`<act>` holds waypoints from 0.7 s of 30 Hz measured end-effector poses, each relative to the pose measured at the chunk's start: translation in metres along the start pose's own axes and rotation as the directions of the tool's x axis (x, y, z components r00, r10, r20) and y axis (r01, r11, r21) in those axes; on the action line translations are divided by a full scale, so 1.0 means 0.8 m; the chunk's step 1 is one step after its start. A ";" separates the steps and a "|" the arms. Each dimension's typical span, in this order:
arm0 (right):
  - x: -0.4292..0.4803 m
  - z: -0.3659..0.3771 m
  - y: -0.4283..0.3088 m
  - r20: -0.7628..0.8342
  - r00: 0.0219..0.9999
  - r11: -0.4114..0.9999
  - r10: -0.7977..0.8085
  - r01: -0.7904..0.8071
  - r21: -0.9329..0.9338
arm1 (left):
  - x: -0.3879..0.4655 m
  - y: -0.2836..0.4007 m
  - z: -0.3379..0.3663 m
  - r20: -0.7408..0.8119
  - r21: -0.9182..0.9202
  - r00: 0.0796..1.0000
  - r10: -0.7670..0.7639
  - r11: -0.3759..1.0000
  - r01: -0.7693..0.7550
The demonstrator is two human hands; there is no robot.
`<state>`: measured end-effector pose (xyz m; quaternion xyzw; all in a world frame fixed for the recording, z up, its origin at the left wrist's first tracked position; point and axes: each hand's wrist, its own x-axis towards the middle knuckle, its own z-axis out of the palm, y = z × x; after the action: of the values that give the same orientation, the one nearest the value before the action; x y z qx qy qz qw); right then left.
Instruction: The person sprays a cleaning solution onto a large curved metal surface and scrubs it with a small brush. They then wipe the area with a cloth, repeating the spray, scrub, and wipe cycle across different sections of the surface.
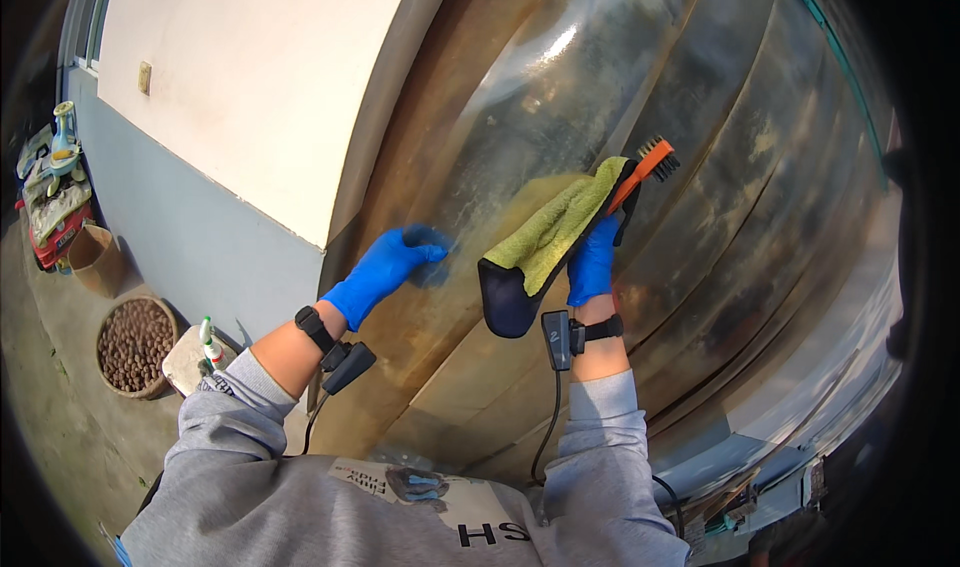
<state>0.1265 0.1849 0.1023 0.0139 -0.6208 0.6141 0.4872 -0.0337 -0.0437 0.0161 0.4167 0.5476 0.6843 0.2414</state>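
Observation:
My right hand (592,259), in a blue glove, grips an orange-handled brush (643,169) with dark bristles. A yellow-green cloth with black edging (559,229) is held with it and hangs to the left, its dark underside folded out at the lower end. My left hand (390,267), also gloved in blue, is at the left part of a glossy clear plastic sheet (517,109) over brown boards. Its thumb and fingers are curled; blurred blue shows around the fingertips, and whether they pinch the sheet is unclear.
A white and grey-blue wall (247,102) stands at left. Below it are a round tub of brown pellets (135,346), a brown bucket (95,259), a spray bottle (212,346) on a pale block (180,364), and bags (56,207). Cabled devices are strapped to both wrists.

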 end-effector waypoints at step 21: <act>0.040 0.028 -0.034 0.124 0.966 0.901 0.229 -0.258 0.350 | 0.009 -0.012 -0.001 -0.037 -0.005 0.999 0.018 1.000 -0.019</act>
<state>0.1134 0.1792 0.1476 0.0504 -0.5125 0.7731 0.3703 -0.0395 -0.0357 0.0095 0.4084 0.5460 0.6957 0.2261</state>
